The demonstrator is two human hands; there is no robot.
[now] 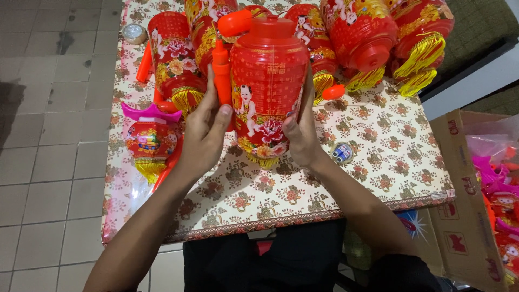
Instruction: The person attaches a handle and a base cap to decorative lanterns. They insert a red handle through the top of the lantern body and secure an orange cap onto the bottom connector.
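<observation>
A small lantern with a pink top is lying at the left of the counter. Next to it, the left hand is closing its grip on an orange stick and one side of a big red lantern. The right hand is gripping the other side, holding it up over the counter. More lanterns are lying behind. At the far right, a box is holding pink and red toys.
</observation>
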